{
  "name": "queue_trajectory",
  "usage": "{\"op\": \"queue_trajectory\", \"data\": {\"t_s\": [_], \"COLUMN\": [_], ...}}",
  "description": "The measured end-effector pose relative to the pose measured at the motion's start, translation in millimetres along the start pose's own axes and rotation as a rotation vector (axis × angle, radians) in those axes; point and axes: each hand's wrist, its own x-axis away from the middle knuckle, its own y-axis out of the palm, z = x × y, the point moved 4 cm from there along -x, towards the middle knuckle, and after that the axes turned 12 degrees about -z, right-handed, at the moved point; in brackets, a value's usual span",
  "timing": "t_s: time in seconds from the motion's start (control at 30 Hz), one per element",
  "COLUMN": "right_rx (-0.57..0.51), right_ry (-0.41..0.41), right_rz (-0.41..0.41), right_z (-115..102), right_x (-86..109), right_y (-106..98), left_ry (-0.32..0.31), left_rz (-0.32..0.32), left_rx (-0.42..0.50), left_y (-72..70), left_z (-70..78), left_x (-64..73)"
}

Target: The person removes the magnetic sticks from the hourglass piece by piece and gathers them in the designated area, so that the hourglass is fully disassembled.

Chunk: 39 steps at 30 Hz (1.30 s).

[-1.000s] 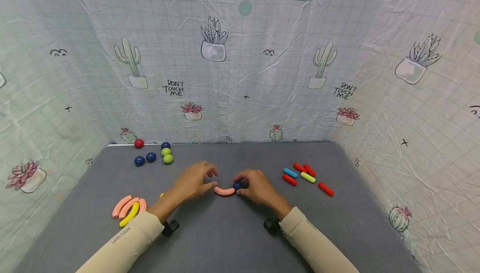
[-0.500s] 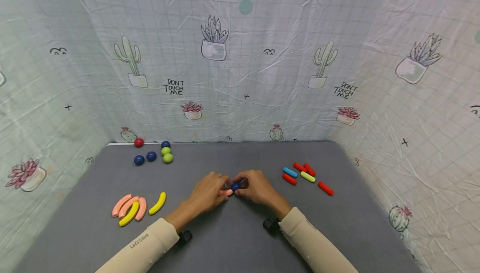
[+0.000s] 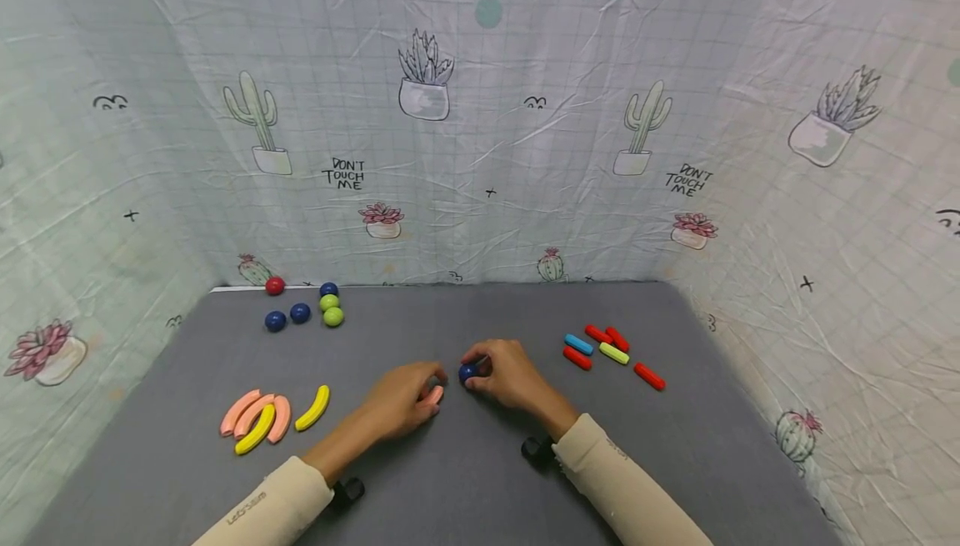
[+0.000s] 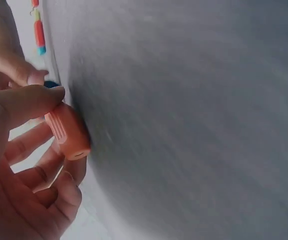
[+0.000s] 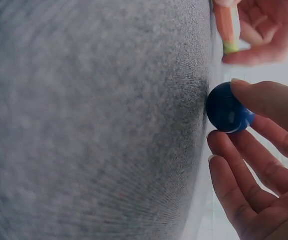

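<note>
My left hand [image 3: 397,400] pinches a pink curved piece [image 3: 432,397], like a short toy sausage, between thumb and fingers. Grooves and a flat end show on that pink piece [image 4: 69,131] in the left wrist view. To its right, my right hand [image 3: 508,373] holds a small glossy blue ball [image 3: 468,373] by thumb and fingertips. The right wrist view has this blue ball [image 5: 228,107] low at the grey surface, with the left hand [image 5: 268,32] beyond it. A small gap lies between the ball and the pink piece in the head view.
Several pink curved pieces [image 3: 238,413] and yellow banana-shaped pieces [image 3: 312,408] lie at left on the grey table [image 3: 435,496]. Blue balls [image 3: 275,321], green balls [image 3: 333,317] and a red ball [image 3: 275,286] sit at back left. Red sticks [image 3: 649,376], a blue stick [image 3: 578,344] and a yellow-green stick [image 3: 614,353] lie right.
My left hand has reached right, taken hold of the pink piece and drawn it back left, away from the blue ball. My right hand keeps the ball, shifted slightly left.
</note>
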Motion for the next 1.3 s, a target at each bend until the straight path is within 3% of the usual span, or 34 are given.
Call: {"op": "queue_trajectory", "data": {"t_s": [0.2, 0.4, 0.5, 0.83, 1.03, 1.3], "right_rx": [-0.007, -0.006, -0.023, -0.158, -0.202, -0.250], "right_ry": [0.007, -0.017, -0.022, 0.022, 0.105, 0.203], "right_rz": [-0.014, -0.021, -0.022, -0.009, 0.028, 0.095], "right_z": [-3.9, -13.4, -19.7, -42.6, -56.4, -71.4], "right_x": [-3.0, -15.0, -27.0, -89.5, -131.9, -182.8], "right_y": [2.0, 7.5, 11.0, 23.0, 31.0, 40.7], "left_ry": [-0.186, -0.337, -0.380, -0.418, -0.413, -0.413], "left_rz": [-0.027, -0.012, -0.001, -0.005, 0.002, 0.056], "left_rx": [0.064, 0.023, -0.015, -0.042, -0.078, -0.076], "left_y": [-17.8, -31.4, -34.8, -35.2, -35.4, -36.8], "left_z": [-31.4, -55.2, -61.5, -58.9, -55.5, -55.5], "left_x": [37.2, 70.6, 81.7, 97.6, 102.0, 119.4]}}
